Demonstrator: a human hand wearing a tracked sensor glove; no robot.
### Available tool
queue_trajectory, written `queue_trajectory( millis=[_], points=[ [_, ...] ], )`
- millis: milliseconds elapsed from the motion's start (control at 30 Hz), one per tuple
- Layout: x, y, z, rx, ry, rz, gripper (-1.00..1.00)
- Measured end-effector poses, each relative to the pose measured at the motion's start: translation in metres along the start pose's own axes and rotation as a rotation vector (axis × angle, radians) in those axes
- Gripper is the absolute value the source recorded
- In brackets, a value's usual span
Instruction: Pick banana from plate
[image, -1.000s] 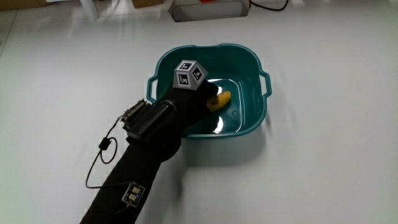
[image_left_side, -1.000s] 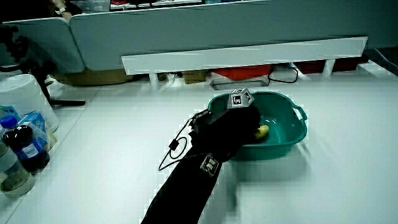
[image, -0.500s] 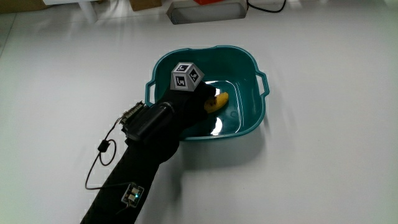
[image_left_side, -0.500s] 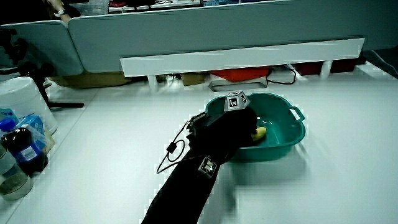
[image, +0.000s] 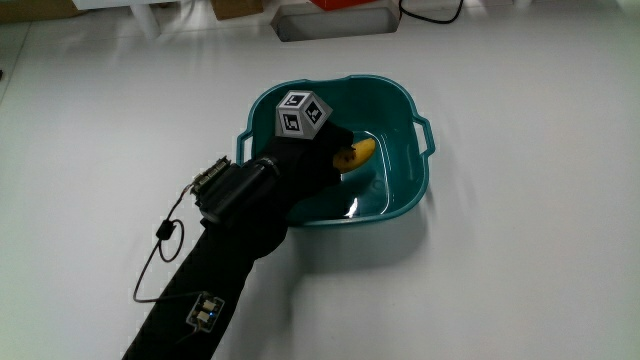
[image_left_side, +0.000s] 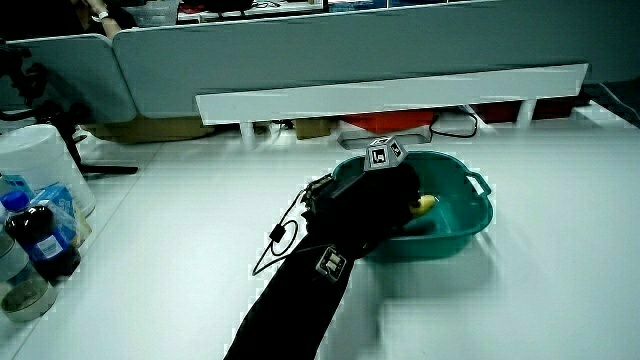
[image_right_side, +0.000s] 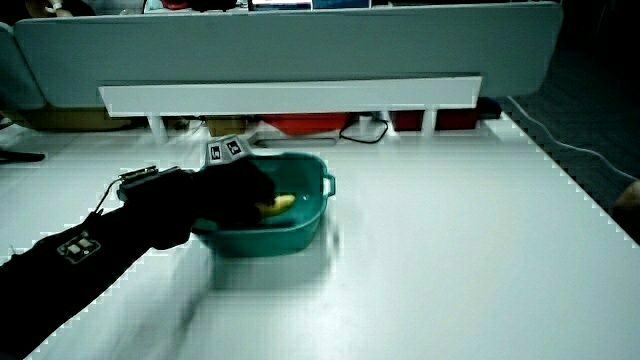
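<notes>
The banana (image: 356, 155) lies inside the teal basin (image: 408, 185), near the frame's centre, its end caught in the grip of the gloved hand (image: 318, 152), which reaches over the basin's rim. The basin sits on the white tabletop (image: 520, 250); in a side view a dark bottle (image_left_side: 38, 240) stands well apart at the tabletop's edge.

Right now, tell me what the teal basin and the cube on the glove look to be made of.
The teal basin looks like moulded plastic with a glossy finish: one even colour, rounded rim with moulded handles, bright glare on its floor. The cube on the hand seems rigid, probably plastic or card, with matt white faces carrying printed black patterns; the exact material is unclear.
</notes>
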Motion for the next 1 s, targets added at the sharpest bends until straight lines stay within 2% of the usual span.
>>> queue_trajectory(
  millis=[100, 167, 333, 367, 500, 633, 667, 700, 733, 767, 800, 833, 867, 900, 933, 967, 1000],
  points=[
    [0.006, -0.007, 0.014, 0.031, -0.041, -0.037, 1.0],
    [0.012, -0.015, 0.025, 0.036, -0.047, -0.051, 1.0],
    [0.028, -0.035, 0.04, 0.052, -0.018, -0.094, 1.0],
    [0.03, -0.039, 0.041, 0.048, -0.026, -0.093, 1.0],
    [0.04, -0.056, 0.046, 0.066, -0.019, -0.164, 1.0],
    [0.039, -0.074, 0.046, 0.046, -0.053, -0.152, 1.0],
    [0.039, -0.079, 0.046, 0.075, -0.051, -0.18, 1.0],
    [0.042, -0.085, 0.047, 0.077, -0.032, -0.177, 1.0],
    [0.049, -0.095, 0.051, 0.079, 0.019, -0.144, 1.0],
    [0.05, -0.098, 0.048, 0.019, -0.005, -0.126, 1.0],
    [0.052, -0.103, 0.046, 0.043, 0.004, -0.152, 1.0],
    [0.054, -0.108, 0.044, 0.068, -0.013, -0.185, 1.0],
    [0.059, -0.113, 0.044, 0.092, 0.018, -0.202, 1.0],
    [0.06, -0.115, 0.04, 0.097, 0.025, -0.239, 1.0],
    [0.068, -0.123, 0.042, 0.106, 0.073, -0.222, 1.0],
    [0.068, -0.122, 0.036, 0.121, 0.097, -0.284, 1.0],
    [0.073, -0.127, 0.034, 0.11, 0.129, -0.279, 1.0]
  ],
)
